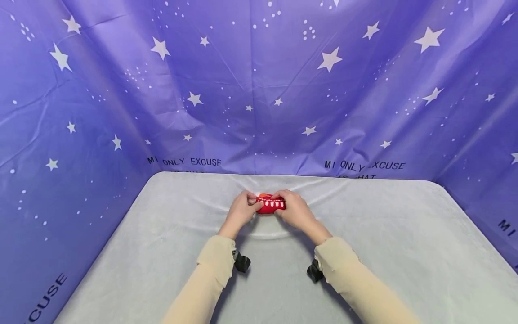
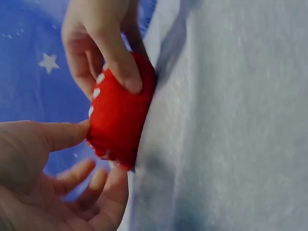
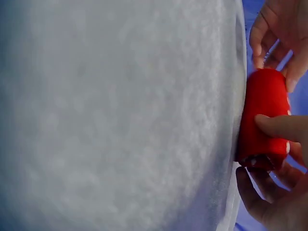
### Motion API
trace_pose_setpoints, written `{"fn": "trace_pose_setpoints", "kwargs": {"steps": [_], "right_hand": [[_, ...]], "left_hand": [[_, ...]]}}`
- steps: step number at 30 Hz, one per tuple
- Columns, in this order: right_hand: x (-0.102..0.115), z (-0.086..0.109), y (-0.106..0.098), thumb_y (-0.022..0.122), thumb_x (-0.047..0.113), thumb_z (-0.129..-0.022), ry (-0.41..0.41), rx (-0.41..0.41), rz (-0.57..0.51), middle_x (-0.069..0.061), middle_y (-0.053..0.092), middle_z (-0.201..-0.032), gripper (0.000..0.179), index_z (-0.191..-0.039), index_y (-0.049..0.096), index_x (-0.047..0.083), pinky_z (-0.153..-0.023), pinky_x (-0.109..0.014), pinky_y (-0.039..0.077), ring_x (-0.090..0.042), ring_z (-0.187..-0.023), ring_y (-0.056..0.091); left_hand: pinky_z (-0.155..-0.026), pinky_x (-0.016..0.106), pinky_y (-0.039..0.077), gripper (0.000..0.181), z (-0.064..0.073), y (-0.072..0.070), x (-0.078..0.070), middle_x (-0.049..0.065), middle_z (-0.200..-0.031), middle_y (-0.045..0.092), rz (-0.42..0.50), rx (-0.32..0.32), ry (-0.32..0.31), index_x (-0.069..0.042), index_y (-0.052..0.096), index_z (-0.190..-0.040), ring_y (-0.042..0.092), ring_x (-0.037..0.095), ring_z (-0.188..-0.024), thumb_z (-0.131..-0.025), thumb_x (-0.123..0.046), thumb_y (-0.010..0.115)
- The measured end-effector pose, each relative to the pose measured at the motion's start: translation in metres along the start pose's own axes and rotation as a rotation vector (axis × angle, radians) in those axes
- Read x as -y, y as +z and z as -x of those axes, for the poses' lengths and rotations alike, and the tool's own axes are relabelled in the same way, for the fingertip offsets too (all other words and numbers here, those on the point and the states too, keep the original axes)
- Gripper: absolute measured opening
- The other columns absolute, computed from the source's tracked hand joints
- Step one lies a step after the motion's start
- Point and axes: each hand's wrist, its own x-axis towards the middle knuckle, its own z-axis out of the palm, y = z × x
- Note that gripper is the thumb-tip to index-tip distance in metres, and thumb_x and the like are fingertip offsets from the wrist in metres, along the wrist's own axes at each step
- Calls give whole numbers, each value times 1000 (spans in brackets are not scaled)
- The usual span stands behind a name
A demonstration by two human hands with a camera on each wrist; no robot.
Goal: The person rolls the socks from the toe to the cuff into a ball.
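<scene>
A rolled-up red knit piece [image 1: 270,209] with white marks along its upper side lies on the table near the far edge. At its left end, my left hand [image 1: 240,212] pinches it between thumb and fingers. My right hand [image 1: 298,212] grips the right end, thumb on the near face and fingers behind. In the left wrist view, white spots run along one edge of the red roll [image 2: 118,120], and the left thumb touches that edge. The right wrist view shows the open, spiralled end of the roll [image 3: 264,103] beside the right fingers.
The table [image 1: 279,288] wears a pale grey, slightly wrinkled cloth. A purple curtain [image 1: 226,90] with white stars and black lettering hangs behind and at both sides. Black wrist devices sit below the cream sleeves [image 1: 210,274].
</scene>
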Motion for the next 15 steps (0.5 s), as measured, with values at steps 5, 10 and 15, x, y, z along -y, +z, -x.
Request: {"fn": "trace_pose_setpoints", "kwargs": {"steps": [5, 10, 15], "right_hand": [[-2, 6, -1, 78, 7, -82, 106, -76, -244, -19, 67, -125, 43, -122, 64, 8, -100, -53, 50, -37, -114, 64], [0, 12, -2, 77, 8, -83, 101, -109, -372, -18, 68, -123, 41, -122, 64, 5, -95, -45, 52, -33, -107, 66], [0, 20, -5, 77, 7, -83, 63, -159, -444, -19, 69, -120, 39, -120, 65, 3, -87, -32, 52, -31, -103, 66]], "left_hand": [[-69, 33, 59, 44, 16, 7, -4, 22, -107, 68, 214, 74, -63, 4, 46, -115, 72, 34, -82, -89, -18, 73], [-82, 39, 62, 53, 23, 20, -11, 30, -123, 61, 409, 79, -36, 9, 38, -125, 69, 39, -105, -92, -16, 70], [-91, 44, 59, 60, 26, 32, -20, 32, -134, 53, 566, 14, -22, 8, 32, -135, 64, 38, -113, -93, -15, 67]]}}
